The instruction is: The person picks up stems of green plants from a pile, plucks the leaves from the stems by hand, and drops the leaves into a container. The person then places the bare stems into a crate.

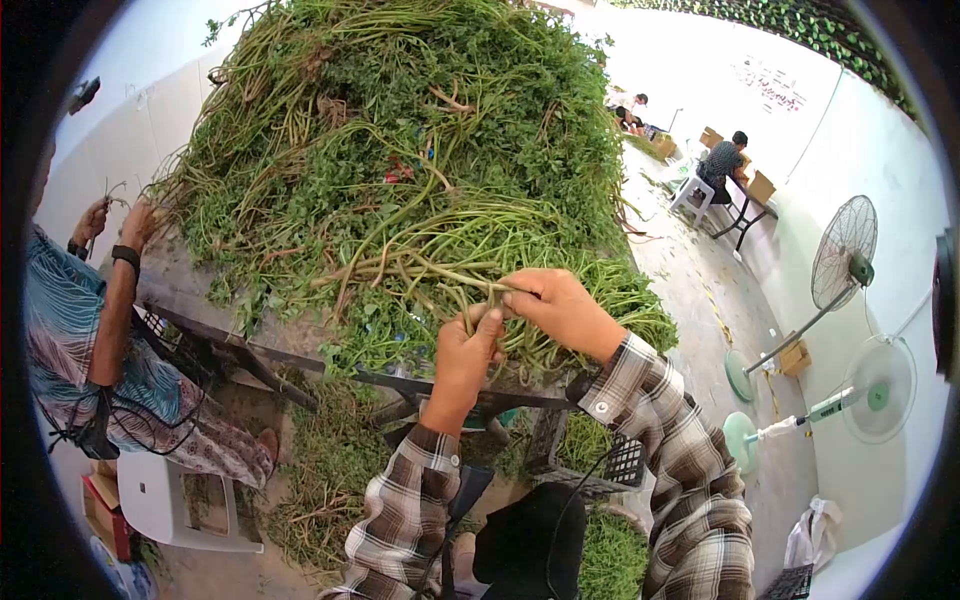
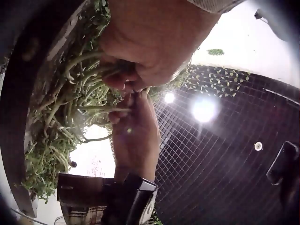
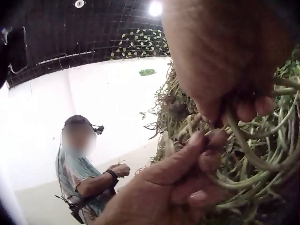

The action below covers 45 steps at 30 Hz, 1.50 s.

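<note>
1. Left of the heap of leafy greens [image 1: 400,120], a person in a blue patterned shirt [image 1: 65,310] stands with both hands raised near its edge, a thin stem showing by the fingers.
2. Below the heap's left side, a white stool [image 1: 150,495] sits on the floor.
3. Under the heap, a grey counter [image 1: 180,280] carries it; a bare strip shows along the heap's left front edge.
4. On the floor in front of the heap's left half lie loose greens [image 1: 325,475].
5. At the heap's near edge, right of its middle, the left hand [image 1: 465,355] has thumb and fingers bent together, pinching at the stems [image 1: 465,280]. These run from the heap's front into the grasp, at the fingertips and just beyond them.
6. Just right of that, also at the heap's near edge, the right hand [image 1: 565,310] grips stems between thumb and curled fingers; they extend leftward from its fingertips over the heap. The fingertips of the two hands meet or nearly meet; whether both grip the same stem I cannot tell.
7. Below the heap's right front stands a black crate [image 1: 625,465].
8. Beyond the heap to the right, a person in dark clothes [image 1: 720,165] sits.
9. Farthest right of the heap stand an upper fan [image 1: 845,250] and a lower fan [image 1: 880,395].
</note>
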Each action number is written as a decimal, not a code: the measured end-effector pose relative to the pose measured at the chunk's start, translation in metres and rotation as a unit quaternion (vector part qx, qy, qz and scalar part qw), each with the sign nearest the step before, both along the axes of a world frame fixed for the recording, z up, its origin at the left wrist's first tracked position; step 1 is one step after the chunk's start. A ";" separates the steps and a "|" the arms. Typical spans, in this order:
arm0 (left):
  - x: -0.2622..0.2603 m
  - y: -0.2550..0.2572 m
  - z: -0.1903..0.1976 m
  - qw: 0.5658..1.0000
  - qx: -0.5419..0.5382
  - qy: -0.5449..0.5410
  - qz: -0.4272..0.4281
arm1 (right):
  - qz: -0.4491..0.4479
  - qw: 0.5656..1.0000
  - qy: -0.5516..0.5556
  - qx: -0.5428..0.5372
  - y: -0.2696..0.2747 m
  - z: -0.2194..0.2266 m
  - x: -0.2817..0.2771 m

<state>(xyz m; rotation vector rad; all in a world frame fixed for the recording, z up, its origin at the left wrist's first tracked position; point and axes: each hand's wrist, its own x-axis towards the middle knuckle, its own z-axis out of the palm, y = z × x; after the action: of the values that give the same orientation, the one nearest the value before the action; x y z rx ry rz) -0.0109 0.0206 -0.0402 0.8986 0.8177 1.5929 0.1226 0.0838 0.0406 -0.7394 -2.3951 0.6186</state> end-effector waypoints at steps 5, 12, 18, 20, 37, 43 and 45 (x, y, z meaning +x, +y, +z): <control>0.003 0.000 0.002 1.000 -0.022 0.020 -0.009 | -0.084 0.996 0.002 0.036 0.026 -0.016 0.019; 0.001 -0.006 0.008 0.999 -0.013 -0.022 0.021 | -0.227 0.969 0.077 -0.058 0.034 0.001 0.045; 0.009 -0.008 0.011 0.999 -0.033 0.007 -0.018 | -0.120 0.954 0.142 -0.235 0.005 0.002 -0.003; 0.009 -0.008 0.010 0.998 -0.003 0.065 -0.023 | -0.102 0.944 0.158 -0.272 -0.002 0.001 -0.013; -0.010 -0.011 0.009 0.999 -0.032 -0.017 0.025 | -0.244 0.956 0.159 -0.038 0.069 0.006 0.045; -0.003 -0.008 0.012 0.993 0.026 0.010 0.116 | -0.156 0.957 0.227 -0.093 0.036 0.027 0.007; -0.003 -0.011 0.013 0.994 0.023 -0.042 0.095 | -0.107 0.933 0.306 -0.154 0.021 0.051 -0.006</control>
<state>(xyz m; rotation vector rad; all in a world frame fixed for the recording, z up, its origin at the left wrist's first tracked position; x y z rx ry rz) -0.0142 0.0100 -0.0267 0.7998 0.8297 1.8099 0.1166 0.1048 0.0916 -0.7800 -1.6416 0.9791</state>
